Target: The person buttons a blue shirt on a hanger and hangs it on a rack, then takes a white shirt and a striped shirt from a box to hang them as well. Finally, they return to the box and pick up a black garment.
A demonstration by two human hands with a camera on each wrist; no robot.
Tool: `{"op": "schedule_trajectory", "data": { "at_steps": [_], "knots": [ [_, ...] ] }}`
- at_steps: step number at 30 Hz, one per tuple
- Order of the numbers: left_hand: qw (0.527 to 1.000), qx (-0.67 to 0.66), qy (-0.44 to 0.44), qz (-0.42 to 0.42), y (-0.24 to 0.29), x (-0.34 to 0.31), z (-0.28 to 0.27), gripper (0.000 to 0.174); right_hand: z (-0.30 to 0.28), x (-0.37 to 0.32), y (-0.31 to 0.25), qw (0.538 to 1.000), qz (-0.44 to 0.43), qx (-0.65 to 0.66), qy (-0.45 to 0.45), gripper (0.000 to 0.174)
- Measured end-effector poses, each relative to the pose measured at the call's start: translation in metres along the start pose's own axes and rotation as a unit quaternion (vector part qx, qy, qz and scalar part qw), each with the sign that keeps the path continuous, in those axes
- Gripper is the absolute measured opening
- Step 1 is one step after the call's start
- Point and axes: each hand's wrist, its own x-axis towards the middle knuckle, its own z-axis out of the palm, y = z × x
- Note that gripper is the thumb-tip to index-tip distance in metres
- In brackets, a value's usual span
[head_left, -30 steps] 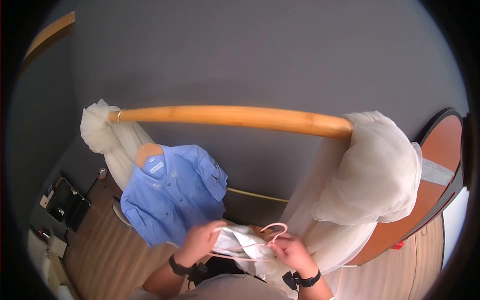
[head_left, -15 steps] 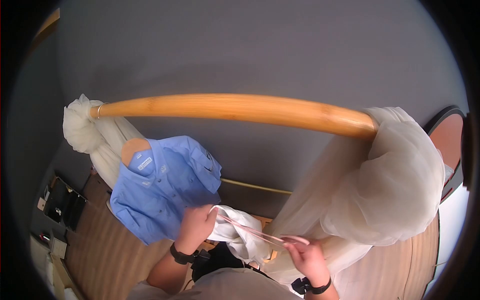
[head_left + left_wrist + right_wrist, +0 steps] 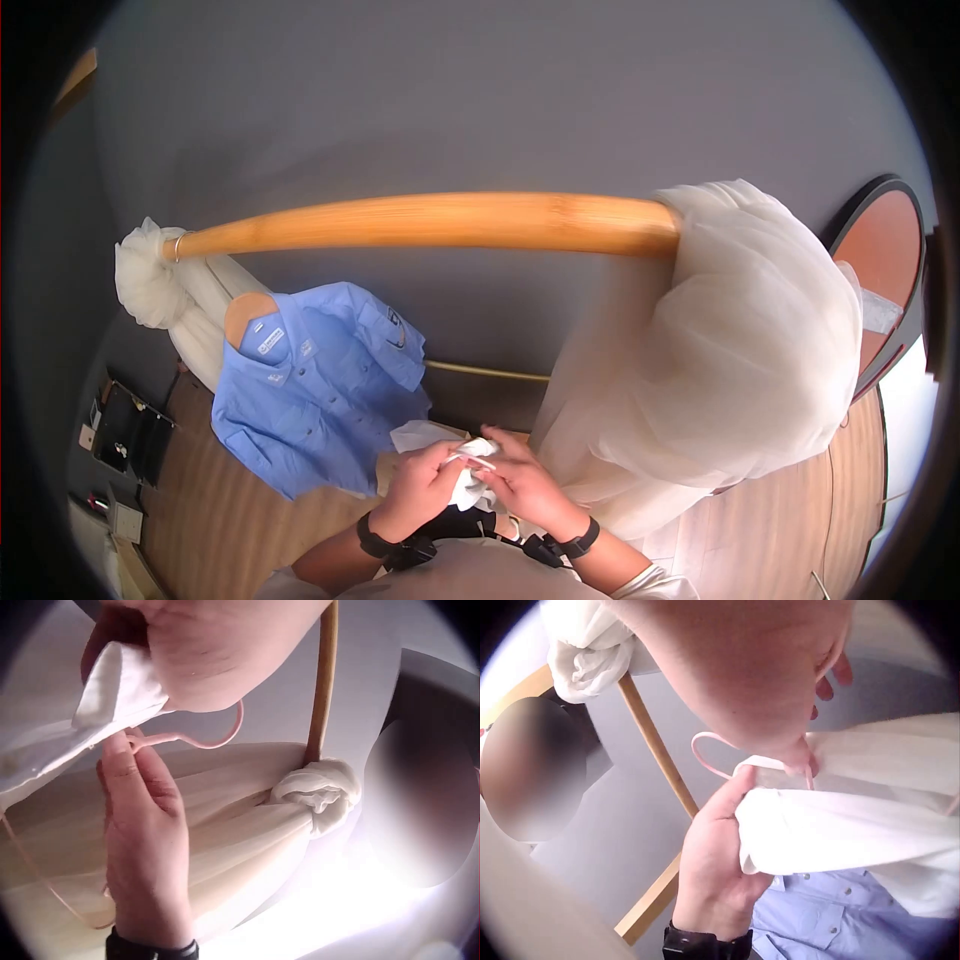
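Observation:
Low in the head view, both hands meet over a white garment (image 3: 468, 482), its full shape hidden in folds. My left hand (image 3: 415, 490) grips its edge, the thumb lying on the cloth in the right wrist view. With thumb and fingers, my right hand (image 3: 530, 488) pinches a thin pink hanger (image 3: 206, 744) right at the garment's opening. The hanger's curved hook (image 3: 701, 752) sticks out past the cloth; part of its frame is behind the white fabric. Left of the hands, a blue short-sleeved shirt (image 3: 330, 375) hangs on a wooden hanger (image 3: 243, 315).
A thick bamboo rail (image 3: 430, 220) crosses in front of a grey wall. Sheer cream drapes (image 3: 750, 330) are wound over its right end, and a knotted drape (image 3: 150, 275) wraps the left end. A round mirror (image 3: 880, 270) stands at the far right, above a wooden floor (image 3: 210, 500).
The hands have come together from wider apart. The pink hanger, earlier stretched between them over the white cloth, is now mostly hidden at the garment's opening. The head view has shifted.

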Motion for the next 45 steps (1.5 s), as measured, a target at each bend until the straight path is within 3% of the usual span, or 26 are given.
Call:
{"op": "schedule_trajectory", "data": {
  "at_steps": [2,6,7,8,10,13,16,17,19,21,24,25,28,29,32,36,41,45],
  "knots": [
    [0.999,-0.024,-0.009,-0.027,0.001,-0.002,-0.002,0.019,0.008,-0.005,0.005,0.991,0.05,0.112,-0.05,0.025],
    [0.98,-0.05,-0.186,-0.043,0.019,-0.001,-0.029,0.048,-0.007,-0.015,0.009,0.985,0.101,0.123,-0.064,0.024],
    [0.988,-0.017,-0.155,0.019,0.008,-0.001,-0.035,0.062,-0.015,-0.016,0.009,0.988,0.083,0.112,-0.061,0.023],
    [0.99,0.046,-0.119,0.053,0.011,0.005,-0.046,0.064,-0.022,-0.016,0.008,0.984,0.078,0.144,-0.063,0.022],
    [0.951,0.218,-0.065,0.208,0.017,0.023,-0.057,0.065,-0.032,-0.016,0.006,0.973,0.068,0.208,-0.068,0.021],
    [0.945,0.16,-0.195,0.209,0.0,0.031,-0.042,0.043,-0.034,-0.01,-0.002,0.975,-0.001,0.213,-0.065,0.021],
    [0.909,0.236,-0.332,0.087,-0.023,0.023,-0.028,0.031,-0.031,-0.01,-0.006,0.993,-0.004,0.111,-0.04,0.023],
    [0.936,0.229,-0.244,0.107,-0.015,0.018,-0.027,0.031,-0.031,-0.009,-0.011,0.998,0.01,0.057,-0.028,0.024],
    [0.96,0.188,-0.172,0.119,-0.011,0.016,-0.032,0.031,-0.035,-0.009,-0.028,0.99,-0.051,-0.025,0.128,0.024],
    [0.98,0.13,-0.094,0.119,-0.015,0.016,-0.039,0.029,-0.04,-0.012,-0.043,0.954,-0.102,-0.083,0.27,0.02],
    [0.986,0.13,-0.048,0.087,-0.025,0.012,-0.055,0.026,-0.047,-0.043,-0.034,0.951,-0.185,-0.064,0.237,0.012],
    [0.991,0.107,-0.05,0.058,-0.016,0.009,-0.062,0.024,-0.05,-0.045,-0.037,0.972,-0.167,-0.033,0.159,0.01],
    [0.995,0.059,-0.002,0.077,-0.005,0.003,-0.078,0.022,-0.034,-0.044,-0.022,0.996,-0.043,-0.06,0.056,0.013],
    [0.995,0.054,0.005,0.079,-0.008,0.001,-0.082,0.022,-0.03,-0.041,-0.017,0.993,-0.018,-0.101,0.052,0.027],
    [0.995,0.044,0.005,0.085,0.001,-0.003,-0.093,0.022,-0.009,-0.037,-0.004,0.993,0.057,-0.082,0.07,0.043],
    [0.991,0.025,0.031,0.125,0.021,-0.002,-0.093,0.023,0.018,-0.032,0.0,0.997,0.049,-0.037,0.045,0.05],
    [0.995,0.04,-0.009,0.091,0.009,-0.006,-0.107,0.021,0.009,-0.037,0.011,0.982,0.091,-0.097,0.135,0.031],
    [0.993,0.085,-0.038,0.074,-0.003,-0.008,-0.119,0.022,-0.008,-0.037,0.037,0.977,0.109,-0.06,0.176,0.01]
  ]
}}
